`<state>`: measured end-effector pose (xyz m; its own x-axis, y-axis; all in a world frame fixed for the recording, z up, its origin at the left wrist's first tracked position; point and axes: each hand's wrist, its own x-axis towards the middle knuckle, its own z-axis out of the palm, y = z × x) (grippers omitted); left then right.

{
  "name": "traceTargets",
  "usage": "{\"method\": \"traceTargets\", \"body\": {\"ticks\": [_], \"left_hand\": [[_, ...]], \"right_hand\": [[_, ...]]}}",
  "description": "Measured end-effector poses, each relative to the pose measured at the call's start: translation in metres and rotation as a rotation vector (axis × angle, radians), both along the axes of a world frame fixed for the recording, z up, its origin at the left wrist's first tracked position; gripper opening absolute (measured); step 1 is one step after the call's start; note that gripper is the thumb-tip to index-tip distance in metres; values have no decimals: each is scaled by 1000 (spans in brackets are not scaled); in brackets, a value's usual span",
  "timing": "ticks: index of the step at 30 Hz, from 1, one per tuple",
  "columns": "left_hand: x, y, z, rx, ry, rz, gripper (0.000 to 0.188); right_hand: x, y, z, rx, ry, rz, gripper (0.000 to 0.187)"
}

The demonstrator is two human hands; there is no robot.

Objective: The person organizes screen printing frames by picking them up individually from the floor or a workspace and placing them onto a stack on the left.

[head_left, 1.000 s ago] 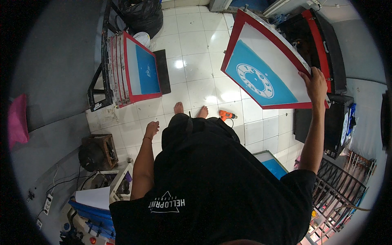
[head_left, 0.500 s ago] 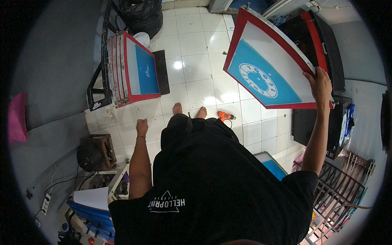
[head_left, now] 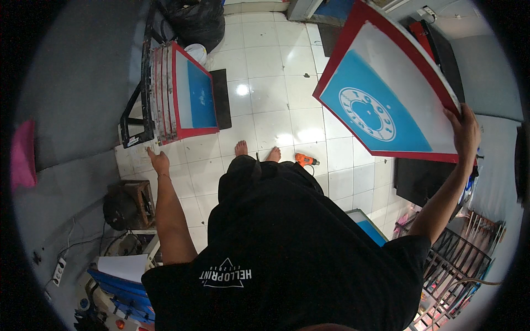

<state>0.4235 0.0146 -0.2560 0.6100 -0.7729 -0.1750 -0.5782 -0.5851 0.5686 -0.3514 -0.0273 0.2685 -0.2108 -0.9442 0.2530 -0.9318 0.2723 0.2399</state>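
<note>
As right hand grips its edge, framed screen, extending left.

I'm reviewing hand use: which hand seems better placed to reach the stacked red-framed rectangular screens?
Left, probably: the left hand appears empty, near the stacked red-framed rectangular screens. The right hand grips a large blue-and-white red-framed screen.

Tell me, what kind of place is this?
Probably a screen-printing workshop: the right hand holds a red-framed screen with a round design, and other framed screens stand at the left.
</note>
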Motion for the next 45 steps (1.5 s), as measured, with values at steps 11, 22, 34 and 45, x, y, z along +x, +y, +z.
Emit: {"method": "traceTargets", "body": {"ticks": [11,22,34,45], "left_hand": [[9,-20,8,209,-211,7,66],[9,-19,13,-33,-288,-132,61],[12,-24,3,-96,-275,-127,63],[14,-33,5,-98,-330,-122,55]], "right_hand": [[2,5,43,37,20,6,37],[5,7,80,87,62,-15,40],[19,6,91,141,61,-78,43],[19,10,93,86,41,-22,36]]}}
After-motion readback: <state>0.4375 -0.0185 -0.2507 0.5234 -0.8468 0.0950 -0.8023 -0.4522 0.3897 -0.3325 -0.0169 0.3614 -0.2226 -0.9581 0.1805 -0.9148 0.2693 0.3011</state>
